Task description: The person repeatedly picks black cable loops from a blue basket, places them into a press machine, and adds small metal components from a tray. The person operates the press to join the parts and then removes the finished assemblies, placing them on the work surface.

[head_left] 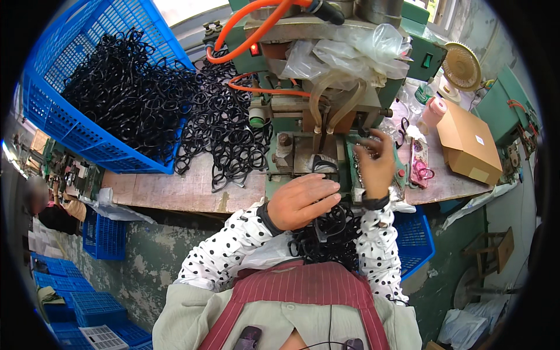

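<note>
A green press machine (284, 125) stands in front of me, and a black eyeglass frame (324, 164) rests on its metal fixture beneath two hoses. Just in front of that fixture is my left hand (303, 201), its fingers stretched out toward the right; what lies under its palm is hidden. My right hand (378, 163) hovers over a tray of small metal parts (363, 175) right of the fixture. Its fingers are curved and apart, slightly blurred, with nothing visible between them. More black eyeglass frames (329, 236) lie in a heap on my lap below both hands.
A blue crate (111, 153) full of black frames tilts at the left, spilling onto the table (157, 189). Orange hoses (233, 35) cross the machine. A cardboard box (466, 143), pink bottle (434, 111) and fan (462, 65) stand to the right. Another person (58, 216) is far left.
</note>
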